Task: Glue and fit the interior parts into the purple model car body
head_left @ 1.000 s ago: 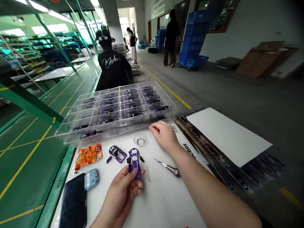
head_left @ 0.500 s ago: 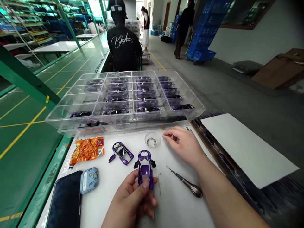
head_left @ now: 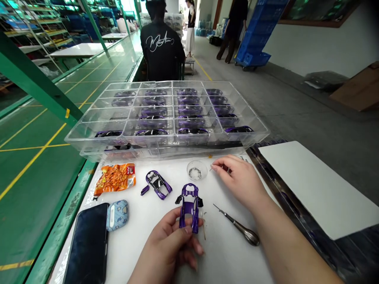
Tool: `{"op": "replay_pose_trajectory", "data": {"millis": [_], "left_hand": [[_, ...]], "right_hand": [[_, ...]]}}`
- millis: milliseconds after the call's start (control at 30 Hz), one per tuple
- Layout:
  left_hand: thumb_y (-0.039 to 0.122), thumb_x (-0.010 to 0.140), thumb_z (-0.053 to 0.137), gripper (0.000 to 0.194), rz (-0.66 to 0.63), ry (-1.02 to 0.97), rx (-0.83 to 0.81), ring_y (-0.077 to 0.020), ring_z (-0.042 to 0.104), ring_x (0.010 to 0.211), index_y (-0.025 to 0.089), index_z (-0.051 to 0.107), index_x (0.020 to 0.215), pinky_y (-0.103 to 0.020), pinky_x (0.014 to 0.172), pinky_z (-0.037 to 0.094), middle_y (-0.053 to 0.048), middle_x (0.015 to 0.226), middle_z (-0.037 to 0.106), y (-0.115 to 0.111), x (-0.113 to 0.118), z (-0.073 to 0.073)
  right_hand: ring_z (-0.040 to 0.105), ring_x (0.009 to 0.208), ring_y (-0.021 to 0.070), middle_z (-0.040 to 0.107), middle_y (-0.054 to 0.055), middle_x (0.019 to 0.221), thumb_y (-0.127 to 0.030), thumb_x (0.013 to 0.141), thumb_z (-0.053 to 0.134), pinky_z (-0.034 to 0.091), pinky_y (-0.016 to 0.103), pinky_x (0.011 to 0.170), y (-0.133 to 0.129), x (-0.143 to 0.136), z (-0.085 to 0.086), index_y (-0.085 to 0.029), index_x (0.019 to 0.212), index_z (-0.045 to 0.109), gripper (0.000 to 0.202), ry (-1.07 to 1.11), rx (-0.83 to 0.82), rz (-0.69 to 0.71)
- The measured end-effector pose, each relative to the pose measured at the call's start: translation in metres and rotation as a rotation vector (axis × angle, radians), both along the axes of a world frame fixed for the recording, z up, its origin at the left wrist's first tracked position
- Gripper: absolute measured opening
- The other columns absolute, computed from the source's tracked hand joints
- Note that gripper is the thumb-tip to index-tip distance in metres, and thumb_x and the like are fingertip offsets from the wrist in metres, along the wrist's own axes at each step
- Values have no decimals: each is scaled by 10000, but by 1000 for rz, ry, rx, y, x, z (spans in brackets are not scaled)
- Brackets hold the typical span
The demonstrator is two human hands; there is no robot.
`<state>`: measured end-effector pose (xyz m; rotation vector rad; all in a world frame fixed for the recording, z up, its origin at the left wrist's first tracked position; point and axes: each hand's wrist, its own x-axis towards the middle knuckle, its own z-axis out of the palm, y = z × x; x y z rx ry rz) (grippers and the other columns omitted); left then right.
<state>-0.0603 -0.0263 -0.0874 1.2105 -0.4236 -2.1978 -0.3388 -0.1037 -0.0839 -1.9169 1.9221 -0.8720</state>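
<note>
A purple toy car body (head_left: 189,209) with dark parts sticking out at both sides is held by its lower end in my left hand (head_left: 174,240). My right hand (head_left: 233,175) pinches a tiny thin piece, too small to name, just right of a small clear round dish (head_left: 197,171) with tiny bits in it. Left of the held body, a second purple car body (head_left: 159,184) lies on the white surface beside a small purple part (head_left: 145,190). A pointed tool with a metal handle (head_left: 241,230) rests below my right hand, and a thin stick (head_left: 204,228) lies near my left fingertips.
Clear divided trays (head_left: 166,146) of purple cars stand behind the dish. At left are an orange snack packet (head_left: 115,177), a blue patterned case (head_left: 117,215) and a black phone (head_left: 87,244). A white board (head_left: 319,189) lies at right. A seated person (head_left: 162,47) is ahead.
The whole view has shifted, so the table things appear further right and most sit slightly higher. Both hands keep nearly the same places over the table. A person in the background has stepped.
</note>
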Motion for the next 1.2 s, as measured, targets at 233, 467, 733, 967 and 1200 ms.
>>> {"op": "replay_pose_trajectory", "data": {"millis": [233,467,733,967,1200], "left_hand": [[435,722,1141,666,-9,-3,-13,-192,792,697,154,812,1229,-250,511,576,-201,1316,868,-1,-1,1],[393,755,1102,588,-4,-2,-22,-198,800,716,146,840,1220,-267,554,593,-203,1303,869,1,-3,0],[407,765,1117,609,-27,6,-56,-222,823,738,152,829,1237,-273,574,607,-205,1281,880,4,-4,-2],[383,823,1083,562,-32,-24,-65,-226,826,782,149,863,1284,-266,603,608,-225,1349,868,4,-4,8],[397,841,1073,529,-65,-45,-71,-218,810,800,150,885,1269,-262,628,609,-209,1324,869,6,-3,14]], "right_hand": [[759,867,238,857,60,987,-346,1084,735,573,364,806,2,3,6,-248,998,857,178,-56,-135,-80],[779,910,224,852,50,1001,-324,1104,775,614,338,775,10,20,21,-271,1007,853,135,-184,-272,9],[785,912,211,844,44,999,-274,1102,785,652,334,832,10,34,12,-258,1020,857,110,-210,-227,106],[743,870,208,813,44,965,-277,1091,770,616,334,808,5,35,3,-248,988,842,129,-153,-162,80],[717,861,195,806,39,978,-261,1081,789,596,321,791,4,39,2,-243,1007,858,102,-172,-163,79]]}}
